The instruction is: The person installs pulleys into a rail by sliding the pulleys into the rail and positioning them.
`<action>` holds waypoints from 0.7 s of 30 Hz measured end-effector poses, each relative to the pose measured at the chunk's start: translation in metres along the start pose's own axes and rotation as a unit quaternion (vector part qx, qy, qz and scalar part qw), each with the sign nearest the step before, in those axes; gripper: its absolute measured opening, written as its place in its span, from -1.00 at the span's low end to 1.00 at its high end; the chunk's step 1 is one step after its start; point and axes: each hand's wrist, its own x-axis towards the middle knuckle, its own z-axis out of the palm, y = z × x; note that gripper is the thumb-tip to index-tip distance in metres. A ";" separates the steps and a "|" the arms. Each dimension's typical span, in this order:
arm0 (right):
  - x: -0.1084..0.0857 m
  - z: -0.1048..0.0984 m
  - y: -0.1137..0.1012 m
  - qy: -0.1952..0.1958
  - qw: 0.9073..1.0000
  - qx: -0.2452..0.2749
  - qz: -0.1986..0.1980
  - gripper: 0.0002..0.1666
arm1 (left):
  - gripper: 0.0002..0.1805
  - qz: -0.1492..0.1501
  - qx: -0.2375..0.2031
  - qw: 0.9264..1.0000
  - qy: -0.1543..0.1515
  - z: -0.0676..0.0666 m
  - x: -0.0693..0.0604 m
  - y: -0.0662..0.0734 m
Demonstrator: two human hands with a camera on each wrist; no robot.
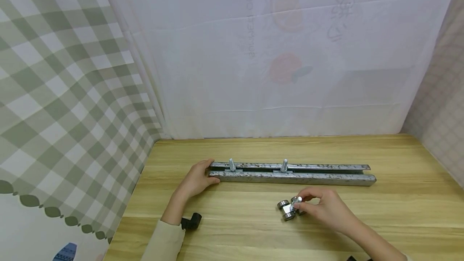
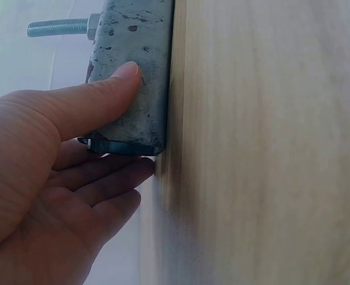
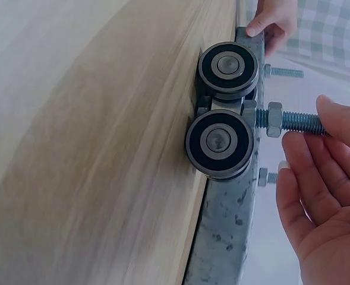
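Note:
A galvanized steel channel track, slotted along its top, lies lengthwise on the table. Two threaded bolts stand up out of the slot. At the track's left end, my left hand grips it; in the left wrist view the thumb presses the track's face and the fingers lie beyond the end. In front of the track, my right hand pinches the bolt of a roller trolley between thumb and fingers. The right wrist view shows the trolley's black-and-steel wheels and a nut on its bolt.
The wood-grain table reaches back to a white printed cloth. A green checked cloth hangs on the left, and another pale cloth on the right. A black wrist mount sits at the left wrist.

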 end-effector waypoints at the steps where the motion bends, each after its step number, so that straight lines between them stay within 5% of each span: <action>1: 0.000 -0.001 0.000 0.004 1.000 -0.004 0.003 -0.81 | -0.12 0.000 0.000 1.000 0.000 0.000 0.000 0.000; 21: -0.006 -0.019 0.012 0.021 0.996 -0.040 0.078 -0.84 | -0.12 -0.001 -0.003 1.000 0.000 0.000 0.000 0.000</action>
